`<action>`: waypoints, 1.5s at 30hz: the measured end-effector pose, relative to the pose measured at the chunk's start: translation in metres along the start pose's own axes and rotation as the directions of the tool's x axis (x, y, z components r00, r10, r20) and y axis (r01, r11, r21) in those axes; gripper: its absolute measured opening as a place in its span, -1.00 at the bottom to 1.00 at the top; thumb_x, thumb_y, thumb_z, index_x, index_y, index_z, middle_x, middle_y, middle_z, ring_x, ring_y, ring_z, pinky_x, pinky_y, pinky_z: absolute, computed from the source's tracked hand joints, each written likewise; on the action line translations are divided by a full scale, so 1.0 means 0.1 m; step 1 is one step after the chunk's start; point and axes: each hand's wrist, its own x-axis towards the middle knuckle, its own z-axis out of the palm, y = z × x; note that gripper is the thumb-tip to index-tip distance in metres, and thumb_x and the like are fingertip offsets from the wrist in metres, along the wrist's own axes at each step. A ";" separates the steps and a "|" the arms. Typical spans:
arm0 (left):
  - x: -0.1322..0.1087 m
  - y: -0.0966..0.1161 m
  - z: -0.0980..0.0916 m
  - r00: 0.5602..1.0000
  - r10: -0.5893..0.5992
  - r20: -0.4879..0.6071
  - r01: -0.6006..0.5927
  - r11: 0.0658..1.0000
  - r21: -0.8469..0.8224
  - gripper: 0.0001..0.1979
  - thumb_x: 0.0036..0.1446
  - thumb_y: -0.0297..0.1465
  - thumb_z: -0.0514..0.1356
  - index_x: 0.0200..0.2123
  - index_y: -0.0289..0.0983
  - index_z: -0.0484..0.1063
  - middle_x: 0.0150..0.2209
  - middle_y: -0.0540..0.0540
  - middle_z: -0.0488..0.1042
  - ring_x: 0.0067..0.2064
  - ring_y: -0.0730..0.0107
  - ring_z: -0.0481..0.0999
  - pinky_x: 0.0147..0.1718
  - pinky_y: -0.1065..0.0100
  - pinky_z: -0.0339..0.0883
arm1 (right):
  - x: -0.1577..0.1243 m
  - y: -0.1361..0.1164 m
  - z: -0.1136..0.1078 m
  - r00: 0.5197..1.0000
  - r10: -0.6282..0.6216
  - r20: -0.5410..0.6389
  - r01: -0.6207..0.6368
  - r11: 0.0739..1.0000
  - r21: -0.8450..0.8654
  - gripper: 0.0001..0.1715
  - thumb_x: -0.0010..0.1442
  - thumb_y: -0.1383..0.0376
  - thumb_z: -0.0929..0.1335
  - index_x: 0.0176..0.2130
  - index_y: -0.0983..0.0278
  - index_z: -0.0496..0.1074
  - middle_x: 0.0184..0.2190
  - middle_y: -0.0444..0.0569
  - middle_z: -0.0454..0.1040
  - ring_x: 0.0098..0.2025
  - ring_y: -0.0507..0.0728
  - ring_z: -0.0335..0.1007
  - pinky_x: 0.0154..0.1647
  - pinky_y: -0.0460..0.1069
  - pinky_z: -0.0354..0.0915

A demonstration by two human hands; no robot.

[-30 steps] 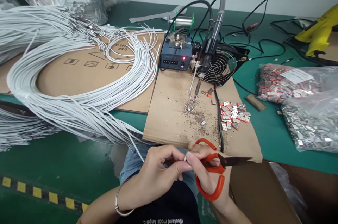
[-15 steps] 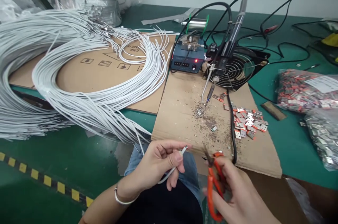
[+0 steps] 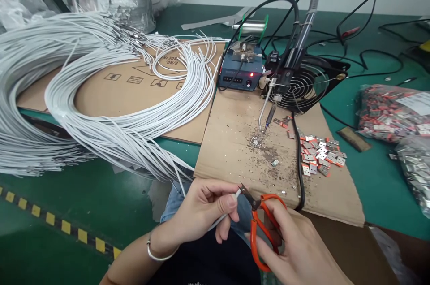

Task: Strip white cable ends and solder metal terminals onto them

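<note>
Between the thumb and fingers of my left hand (image 3: 211, 206) is a white cable (image 3: 238, 194), its end pointing up and to the right. My right hand (image 3: 292, 235) grips orange-handled scissors (image 3: 255, 205), fingers through the loops. The dark blades are slightly apart at the cable's tip; whether they touch the wires I cannot tell. Beyond my hands, a cardboard sheet (image 3: 228, 141) carries metal scraps and a pile of USB plugs (image 3: 320, 155) with orange inserts. A soldering iron (image 3: 272, 112) points down over the scraps.
Bundled white cables (image 3: 134, 128) cover the left side. A blue soldering station (image 3: 240, 70), a solder spool (image 3: 250, 27) and a black fan (image 3: 298, 85) stand behind. Bags of plugs (image 3: 389, 114) and metal shells (image 3: 416, 173) lie at right. A black cord (image 3: 298, 164) crosses the cardboard.
My right hand has moved left, bringing the scissor blades up to the cable's end. My left hand stays nearly in place with the cable. The view has shifted slightly.
</note>
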 end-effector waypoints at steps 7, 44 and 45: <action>-0.01 0.01 0.03 0.999 -0.011 -0.039 0.016 0.990 0.137 -0.64 -0.03 -0.22 0.32 -0.25 -0.38 0.46 -0.62 0.03 0.43 -0.75 0.62 0.32 -0.82 0.60 0.14 | 0.01 0.00 0.00 0.998 -0.025 -0.058 0.022 0.999 -0.042 -0.88 0.22 0.32 0.15 -0.19 0.26 0.14 -0.65 -0.21 0.24 -0.69 0.07 0.22 -0.69 -0.08 0.17; 0.04 -0.05 0.00 0.988 0.150 0.037 -0.154 0.977 0.148 -0.63 0.05 -0.13 0.23 -0.44 -0.38 0.39 -0.64 0.13 0.14 -0.72 0.74 0.06 -0.76 0.58 -0.08 | 0.19 -0.16 0.03 0.789 0.612 0.049 -0.365 0.405 0.838 -0.78 0.00 0.20 0.44 -0.31 0.25 0.48 -0.71 -0.27 0.11 -0.67 -0.04 0.04 -0.67 -0.15 0.10; 0.04 -0.06 -0.01 0.989 0.147 0.030 -0.150 0.977 0.151 -0.64 0.03 -0.14 0.25 -0.45 -0.38 0.40 -0.64 0.13 0.16 -0.74 0.75 0.09 -0.78 0.59 -0.08 | 0.24 -0.18 0.01 0.807 0.587 0.062 -0.360 0.406 0.840 -0.79 -0.01 0.21 0.44 -0.32 0.26 0.50 -0.72 -0.28 0.10 -0.68 -0.04 0.03 -0.67 -0.14 0.09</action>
